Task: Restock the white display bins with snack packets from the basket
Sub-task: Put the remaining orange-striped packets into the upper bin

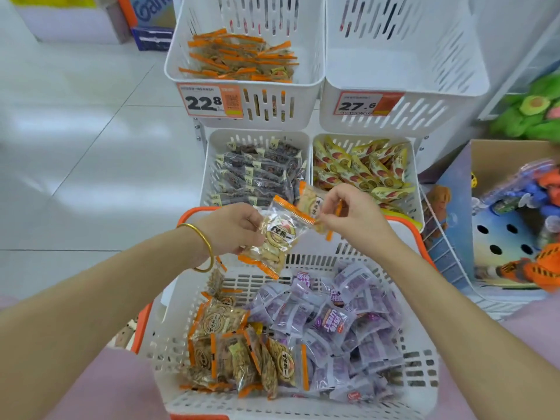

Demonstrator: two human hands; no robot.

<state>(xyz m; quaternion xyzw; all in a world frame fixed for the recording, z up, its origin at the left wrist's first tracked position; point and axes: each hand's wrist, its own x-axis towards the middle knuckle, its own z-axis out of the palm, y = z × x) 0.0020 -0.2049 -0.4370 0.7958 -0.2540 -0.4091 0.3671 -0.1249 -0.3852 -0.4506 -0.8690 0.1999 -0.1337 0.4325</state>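
My left hand [235,227] grips a clear orange-edged snack packet [277,237] above the far end of the white basket [169,344]. My right hand [348,212] pinches a second orange-edged packet [312,204] beside it. In the basket lie more orange-edged packets [242,356] on the left and several purple packets [342,325] on the right. Of the white display bins, the upper left bin [181,62] holds orange-edged packets, and the upper right bin [406,65] shows no packets. The lower left bin [212,159] holds dark packets and the lower right bin [413,165] yellow ones.
Price tags [213,101] hang on the upper bins. A cardboard box of toys [515,225] and a green plush [533,110] stand at the right. White tiled floor [75,131] lies to the left, with boxes at the far back.
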